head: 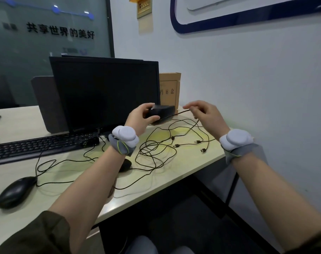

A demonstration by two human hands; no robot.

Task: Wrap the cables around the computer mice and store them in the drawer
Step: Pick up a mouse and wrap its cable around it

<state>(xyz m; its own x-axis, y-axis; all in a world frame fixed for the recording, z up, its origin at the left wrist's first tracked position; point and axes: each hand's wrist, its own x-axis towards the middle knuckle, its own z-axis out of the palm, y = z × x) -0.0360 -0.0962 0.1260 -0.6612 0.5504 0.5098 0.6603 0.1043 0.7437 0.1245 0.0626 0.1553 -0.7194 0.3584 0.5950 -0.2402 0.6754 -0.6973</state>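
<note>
Up off the desk, a black mouse (pixel 160 112) sits clamped in the left hand (pixel 137 119), thumb on the near side and fingers over the top, held level in front of the monitor (pixel 104 92). Its cable (pixel 179 113) runs out to the right hand (pixel 203 114), whose thumb and forefinger are pinched together on the cord a little way from the body. That split makes sense for winding: one hand keeps the mouse steady as a spool while the other feeds cord and keeps it taut. No turns around the body can be made out, so I judge the wrapping is only starting.

Below the hands, the slack falls into a loose tangle (pixel 156 153) of dark loops, with several USB plugs (pixel 198 142) lying near the desk's right edge; which plug belongs to which mouse cannot be told. A second mouse (pixel 15 192) rests at the left front, its cord trailing toward the tangle, and a third (pixel 125 165) shows partly behind the left forearm. Both look untouched.

A pale desk (pixel 183 173) carries it all, plus a keyboard (pixel 42 145) and a brown file box (pixel 169 88) against the white wall. Frosted glass with lettering stands behind. No drawer is in view.
</note>
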